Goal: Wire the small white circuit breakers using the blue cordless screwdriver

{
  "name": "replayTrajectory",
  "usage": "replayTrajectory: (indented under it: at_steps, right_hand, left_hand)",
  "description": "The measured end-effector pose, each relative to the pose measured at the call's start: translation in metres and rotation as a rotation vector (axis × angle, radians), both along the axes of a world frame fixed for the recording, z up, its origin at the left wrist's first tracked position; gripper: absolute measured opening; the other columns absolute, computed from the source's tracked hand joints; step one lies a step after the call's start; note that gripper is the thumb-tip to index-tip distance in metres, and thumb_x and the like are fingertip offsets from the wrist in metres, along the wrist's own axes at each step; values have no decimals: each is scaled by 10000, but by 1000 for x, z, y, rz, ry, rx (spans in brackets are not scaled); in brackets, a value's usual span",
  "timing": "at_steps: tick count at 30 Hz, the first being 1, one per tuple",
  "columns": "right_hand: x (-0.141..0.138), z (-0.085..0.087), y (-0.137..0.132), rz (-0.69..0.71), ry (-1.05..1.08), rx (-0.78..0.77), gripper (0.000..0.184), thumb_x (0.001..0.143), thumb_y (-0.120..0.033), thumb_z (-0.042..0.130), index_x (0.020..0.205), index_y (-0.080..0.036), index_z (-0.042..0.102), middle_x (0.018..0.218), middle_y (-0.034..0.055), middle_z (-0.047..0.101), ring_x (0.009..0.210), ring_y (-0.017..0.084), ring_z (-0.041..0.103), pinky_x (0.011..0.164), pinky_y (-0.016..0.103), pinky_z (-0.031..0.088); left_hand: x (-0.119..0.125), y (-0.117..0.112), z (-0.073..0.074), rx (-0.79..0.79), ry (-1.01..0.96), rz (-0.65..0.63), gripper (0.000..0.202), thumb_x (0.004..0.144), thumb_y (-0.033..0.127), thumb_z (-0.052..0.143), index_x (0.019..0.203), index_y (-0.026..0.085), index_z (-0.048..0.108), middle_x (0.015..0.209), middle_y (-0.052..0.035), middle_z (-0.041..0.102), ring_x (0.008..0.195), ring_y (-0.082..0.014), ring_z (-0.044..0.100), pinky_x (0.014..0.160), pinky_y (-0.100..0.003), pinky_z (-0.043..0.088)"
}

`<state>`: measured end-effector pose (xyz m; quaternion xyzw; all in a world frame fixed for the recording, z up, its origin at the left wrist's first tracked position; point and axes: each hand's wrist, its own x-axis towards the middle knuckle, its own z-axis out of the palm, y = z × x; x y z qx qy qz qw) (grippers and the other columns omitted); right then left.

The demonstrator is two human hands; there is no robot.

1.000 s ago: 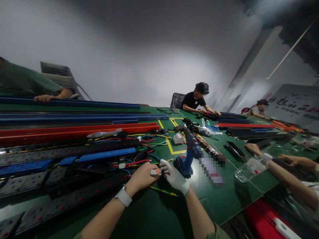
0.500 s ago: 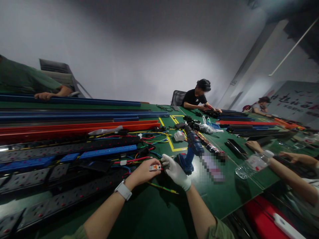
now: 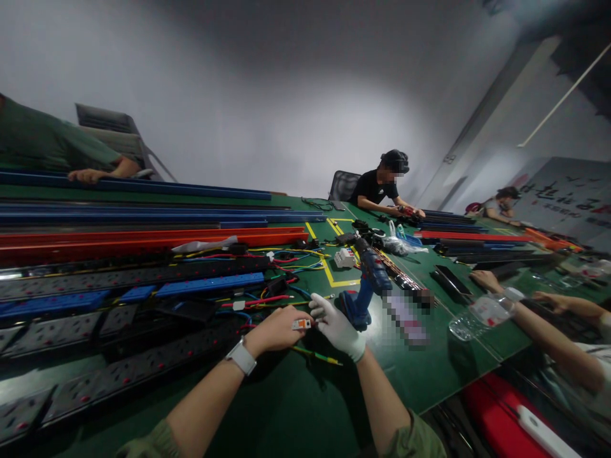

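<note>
My left hand (image 3: 279, 329), bare with a white watch at the wrist, is closed on a small white circuit breaker (image 3: 301, 324) with an orange toggle. My right hand (image 3: 337, 327), in a white glove, is right beside the breaker with its fingers bent toward it. What those fingers pinch is hidden. A yellow-green wire (image 3: 317, 356) with a bare end sticks out below both hands. Just beyond the right hand, a blue cordless drill (image 3: 371, 270) stands on its battery. To the left of my hands lie red wires (image 3: 262, 301) and a black socket strip (image 3: 138, 372).
Several blue, black and orange rails (image 3: 258, 236) lie across the green table (image 3: 267, 413). A white breaker block (image 3: 344, 257) sits inside yellow tape. At right are a plastic bottle (image 3: 482, 318) and a co-worker's arm (image 3: 544, 334). Another person (image 3: 382, 191) works at the far side.
My left hand has turned slightly and shifted a little right with the breaker, whose toggle face now shows at a different tilt. The right hand stays close by it.
</note>
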<state>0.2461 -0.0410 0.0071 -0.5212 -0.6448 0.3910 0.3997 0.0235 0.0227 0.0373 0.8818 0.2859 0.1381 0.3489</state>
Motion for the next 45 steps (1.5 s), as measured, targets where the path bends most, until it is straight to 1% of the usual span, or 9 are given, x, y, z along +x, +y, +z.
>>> replayTrajectory:
  at_steps: [9,15,20,24,28,33,38,41,45]
  right_hand:
    - [1,-7,2,-28,-50,33,748,777,-25,518,1484,-265,469,1311,69,626,1048,145,670,1007,389,543]
    - [-8,29,-33,-152,-89,90,662,846,-137,648,1474,-292,506,1482,67,573,1371,229,538,1199,477,395]
    - [9,48,-96,-642,107,145,377,925,-368,654,1276,-230,643,1272,102,699,1170,272,662,1107,492,477]
    - [37,52,-105,-1015,169,223,592,850,-453,730,1373,-230,564,1337,111,639,1208,290,622,1095,492,474]
    - [49,76,-70,-827,236,178,746,756,-408,815,1433,-254,540,1474,118,574,1330,282,555,1108,439,457]
    - [39,107,-23,-691,221,179,518,666,-337,851,1140,-155,749,1233,145,732,1209,305,625,1016,423,483]
    - [28,112,3,-679,204,178,313,732,-372,790,901,-108,779,883,109,763,901,250,689,822,385,523]
    - [23,111,-3,-679,198,175,273,753,-399,789,807,-134,757,626,10,667,624,162,610,702,324,517]
    - [14,116,-51,-646,189,119,264,797,-395,793,922,-167,741,565,-48,600,554,135,561,673,291,497]
  left_hand:
    - [0,4,-5,29,58,-39,409,852,280,576,1227,351,722,1152,-51,714,1010,-243,662,944,-327,471]
    - [-3,-1,1,49,7,-17,350,865,296,574,1164,327,752,1079,-50,744,984,-244,668,915,-318,483]
    - [-6,-3,2,68,-31,-12,369,897,311,535,1199,355,742,1136,-36,748,1048,-251,669,969,-347,477]
    - [-6,-1,0,70,-21,-19,392,884,293,541,1216,354,739,1165,-40,742,1097,-245,663,996,-342,474]
    - [-6,0,3,73,-26,-67,403,876,269,542,1224,351,729,1227,-8,735,1122,-224,662,1028,-322,462]
    - [-6,0,7,82,-6,-77,394,864,266,559,1210,361,723,1195,20,752,1108,-223,674,1006,-322,470]
    - [-7,-1,8,77,6,-66,394,859,262,566,1202,378,721,1177,30,758,1109,-223,677,999,-326,467]
    - [-8,0,8,82,12,-64,387,863,267,567,1200,378,720,1167,27,761,1107,-226,677,997,-329,466]
    - [-8,1,7,99,24,-65,384,863,263,572,1199,368,723,1155,11,767,1089,-228,684,980,-318,473]
